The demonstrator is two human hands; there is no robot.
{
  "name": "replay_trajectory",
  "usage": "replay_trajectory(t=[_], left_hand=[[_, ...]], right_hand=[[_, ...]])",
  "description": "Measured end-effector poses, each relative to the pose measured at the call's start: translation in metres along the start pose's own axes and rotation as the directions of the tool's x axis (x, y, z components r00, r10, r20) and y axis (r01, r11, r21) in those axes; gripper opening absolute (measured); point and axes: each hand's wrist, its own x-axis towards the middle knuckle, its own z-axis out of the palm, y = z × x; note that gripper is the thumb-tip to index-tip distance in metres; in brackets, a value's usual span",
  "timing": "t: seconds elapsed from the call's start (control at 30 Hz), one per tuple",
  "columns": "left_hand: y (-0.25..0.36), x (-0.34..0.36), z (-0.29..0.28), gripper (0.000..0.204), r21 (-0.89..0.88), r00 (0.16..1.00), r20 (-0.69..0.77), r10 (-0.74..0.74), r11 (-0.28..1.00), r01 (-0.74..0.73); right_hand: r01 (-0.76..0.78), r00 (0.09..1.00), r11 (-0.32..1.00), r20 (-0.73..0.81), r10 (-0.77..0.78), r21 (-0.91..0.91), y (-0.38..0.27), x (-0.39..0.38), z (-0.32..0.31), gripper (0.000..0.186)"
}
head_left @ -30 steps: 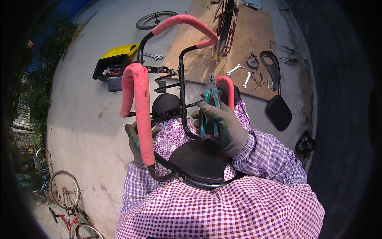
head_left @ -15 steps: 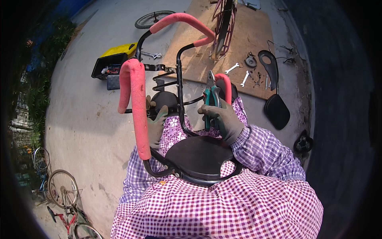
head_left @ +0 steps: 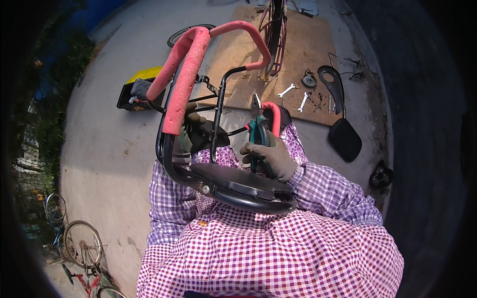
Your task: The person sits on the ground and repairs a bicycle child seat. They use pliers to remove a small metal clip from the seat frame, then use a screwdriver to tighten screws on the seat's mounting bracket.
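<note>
A child's bicycle seat point(head_left: 238, 178) with a black tube frame and pink foam-covered bars rests against my lap, tilted so its round black pad shows nearly edge-on. My gloved left hand point(head_left: 185, 141) is closed around the frame on its left side, partly hidden behind the tubes. In my gloved right hand point(head_left: 274, 158) is a pair of pliers point(head_left: 258, 130) with teal and black handles. Their bare metal jaws point up and away from me, apart from the frame. Below my right hand, the pad's edge is close to my checked sleeve.
Ahead lies a wooden board point(head_left: 233, 74) with spanners point(head_left: 287, 90), small parts and an upright bicycle wheel and frame point(head_left: 274, 39). A black and yellow toolbox point(head_left: 130, 94) stands left. Right are a black chain guard point(head_left: 332, 82) and a black pad point(head_left: 345, 140). Bicycles point(head_left: 83, 243) lie lower left.
The child seat has tipped and lifted, its left pink bar swinging up and away from me. My left hand moved with it. The pliers have shifted slightly left and down.
</note>
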Motion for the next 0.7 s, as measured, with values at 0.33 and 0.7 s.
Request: replay_trajectory(t=[0.33,0.7], left_hand=[[-0.015,-0.023,-0.013,0.041,0.498,0.959,-0.274,-0.073,0.842,0.206],[0.001,0.005,0.056,0.040,0.837,0.785,0.351,0.511,0.206,-0.508]], right_hand=[[0.015,0.997,0.964,0.083,0.007,-0.264,0.012,0.004,-0.001,0.053],[0.107,0.993,0.974,0.073,-0.094,-0.201,0.020,0.004,0.004,0.052]])
